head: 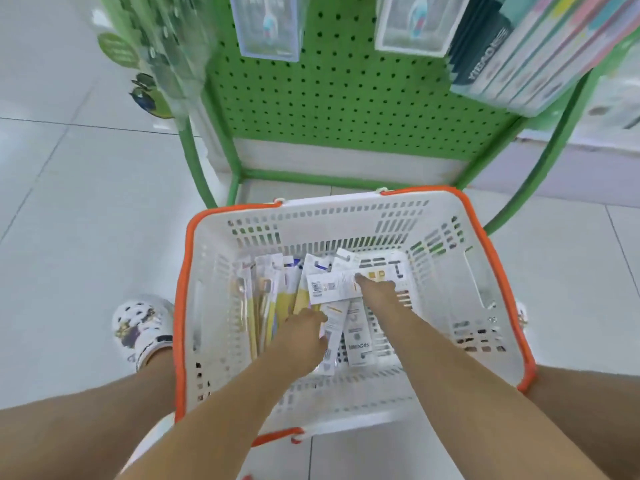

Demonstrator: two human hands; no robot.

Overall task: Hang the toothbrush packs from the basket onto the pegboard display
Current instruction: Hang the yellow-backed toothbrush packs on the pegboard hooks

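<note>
Both my arms reach down into the basket (pixel 485 299), a white slotted plastic tub with an orange rim and thin orange handles, standing on the glossy pale tile floor (pixel 69 202) between my knees. My left hand (pixel 304 336) lies knuckles up on the packs (pixel 277 292), its fingers curled onto a long narrow white one; whether they have closed round it I cannot tell. My right hand (pixel 379 292) is further in, fingers stretched flat with the tips pressing on a white card pack (pixel 329 289) that lies crosswise, barcode at its left end; the fingers are together and grip nothing that I can see. The rest of the packs lie left of and under my hands, flat slim cards with yellow and clear fronts, heaped loosely on the basket's bottom. Beyond my fingertips rises the green pegboard (pixel 346 91), matte metal dotted with round holes in a tubular green frame. Clear blister packs (pixel 268 26) hang from it above, and stacked boxes (pixel 519 53) jut out at upper right.
</note>
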